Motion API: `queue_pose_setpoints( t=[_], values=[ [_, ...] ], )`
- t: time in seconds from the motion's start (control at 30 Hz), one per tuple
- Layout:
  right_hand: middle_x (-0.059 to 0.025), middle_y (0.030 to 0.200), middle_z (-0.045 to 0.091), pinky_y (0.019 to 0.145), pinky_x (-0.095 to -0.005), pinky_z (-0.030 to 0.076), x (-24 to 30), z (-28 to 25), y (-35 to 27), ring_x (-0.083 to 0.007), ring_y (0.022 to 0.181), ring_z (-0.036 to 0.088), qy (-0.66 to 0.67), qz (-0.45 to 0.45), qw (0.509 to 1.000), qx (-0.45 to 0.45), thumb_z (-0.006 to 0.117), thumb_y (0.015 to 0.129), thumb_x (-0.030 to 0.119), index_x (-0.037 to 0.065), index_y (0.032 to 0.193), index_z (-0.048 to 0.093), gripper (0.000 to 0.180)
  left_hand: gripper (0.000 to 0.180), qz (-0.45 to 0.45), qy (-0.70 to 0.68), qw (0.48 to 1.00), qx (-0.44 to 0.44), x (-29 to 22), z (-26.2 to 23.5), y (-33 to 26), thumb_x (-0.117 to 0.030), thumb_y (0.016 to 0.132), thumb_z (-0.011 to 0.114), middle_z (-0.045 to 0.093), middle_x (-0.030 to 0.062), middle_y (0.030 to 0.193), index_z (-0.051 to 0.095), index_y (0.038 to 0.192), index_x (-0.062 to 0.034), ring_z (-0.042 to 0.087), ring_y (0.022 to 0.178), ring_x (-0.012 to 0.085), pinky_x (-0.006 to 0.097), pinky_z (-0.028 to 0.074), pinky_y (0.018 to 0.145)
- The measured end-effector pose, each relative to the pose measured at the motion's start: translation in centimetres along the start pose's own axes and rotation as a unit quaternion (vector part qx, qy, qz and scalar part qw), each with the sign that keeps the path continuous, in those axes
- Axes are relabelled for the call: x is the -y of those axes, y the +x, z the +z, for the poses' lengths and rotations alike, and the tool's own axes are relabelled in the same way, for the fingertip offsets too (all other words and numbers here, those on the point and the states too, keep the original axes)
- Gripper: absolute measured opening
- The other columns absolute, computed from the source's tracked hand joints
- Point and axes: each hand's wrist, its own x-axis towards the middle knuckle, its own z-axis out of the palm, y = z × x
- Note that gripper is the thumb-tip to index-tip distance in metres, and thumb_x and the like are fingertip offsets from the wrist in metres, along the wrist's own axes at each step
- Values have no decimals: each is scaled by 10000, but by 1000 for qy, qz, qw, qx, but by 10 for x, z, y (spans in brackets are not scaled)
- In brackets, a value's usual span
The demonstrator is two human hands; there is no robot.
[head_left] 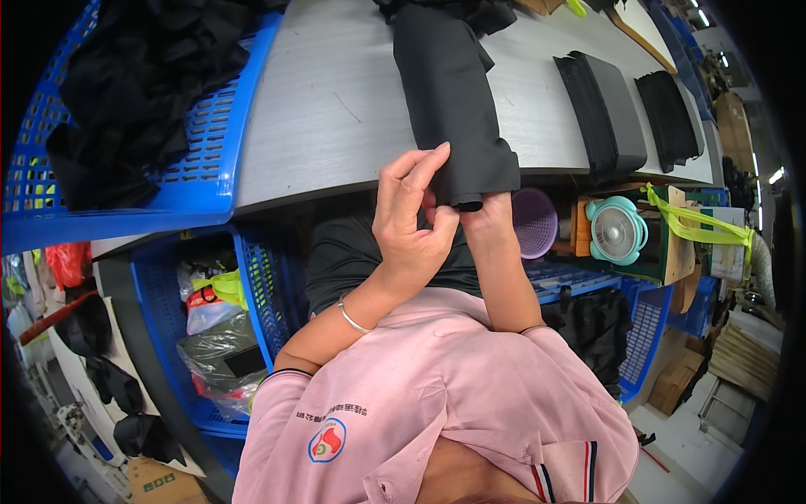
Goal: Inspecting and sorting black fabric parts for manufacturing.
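A long piece of black fabric (449,101) lies lengthwise across the table, its near end folded or rolled and reaching past the table's front edge. My left hand (411,206) is at the left side of that near end, with the thumb by the lower edge and the fingers bent against the cloth. From below, my right hand (489,214) grips the same end; the fabric covers most of its fingers. More dark cloth (487,15) is bunched at the far end.
The grey table (327,92) carries two black fabric stacks (600,113) (670,118) at right. A blue basket (222,189) of black cloth stands left. Below the edge are a blue crate (155,290), a purple basket (535,223) and a teal fan (618,231).
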Motion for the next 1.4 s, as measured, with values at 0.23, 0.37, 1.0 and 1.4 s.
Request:
queue_pose_setpoints(
  t=[0.23, 0.37, 1.0, 1.4],
  values=[
    [-127, 976, 665, 590, -347, 600, -9, -9, 5, -226, 783, 679, -21, 34, 998, -38, 616, 953, 255, 12, 1120, 600, 295, 736, -11, -14, 1000, 25, 11, 2, -10, 216, 686, 529, 480, 81, 1275, 575, 1367, -60, 540, 808, 82, 213, 500, 642],
    [-132, 936, 663, 524, -348, 583, -12, -7, 4, -234, 726, 669, 3, 37, 997, -64, 605, 958, 239, 19, 1082, 606, 252, 731, -25, -10, 999, 30, 10, -1, -11, 212, 701, 542, 480, 81, 1270, 555, 1385, -48, 543, 816, 83, 208, 496, 644],
    [-204, 957, 671, 879, -476, 492, -46, -19, 6, -378, 969, 613, -846, -199, 486, 90, 585, 814, 99, -23, 1012, 679, 250, 323, -373, -186, 908, -49, 85, -33, -46, -66, 992, 470, 645, -13, 780, 665, 1239, 9, 497, 629, 40, 202, 409, 569],
    [-212, 1171, 565, 1007, -600, 379, -57, 20, 8, -422, 1128, 506, -871, 95, 458, 148, 664, 741, 128, 38, 990, 686, 266, 154, -435, -320, 840, -54, 101, -4, -56, -54, 938, 557, 671, -21, 868, 698, 939, 11, 563, 775, 56, 244, 447, 642]
  ],
)
